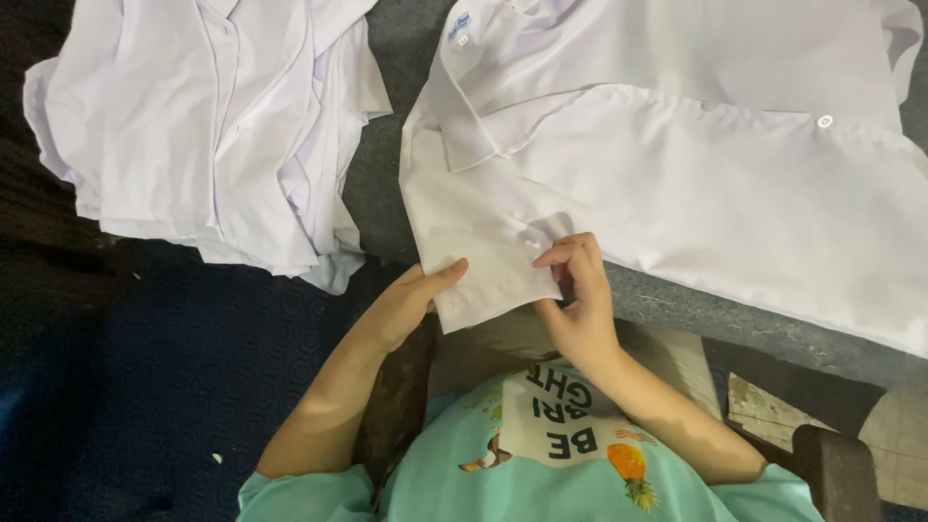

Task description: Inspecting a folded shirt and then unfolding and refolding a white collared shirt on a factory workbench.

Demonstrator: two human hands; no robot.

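A white shirt (677,184) lies spread on the grey table (677,309), its long axis running from the collar (503,135) at about eleven o'clock down toward four o'clock, where it leaves the frame. The collar end points up and left. Its near corner hangs over the table edge at six o'clock. The left hand (411,304) holds that corner from the eight o'clock side, thumb on top, the other fingers under the cloth and hidden. The right hand (580,300) has its fingers curled together, thumb and forefinger pinching the fabric at what seems to be a small button (531,244). A white button (825,121) sits at two o'clock. A small white label with blue marks (460,24) shows inside the neck at twelve o'clock. A stack of white shirts (213,126) lies at ten o'clock, well apart
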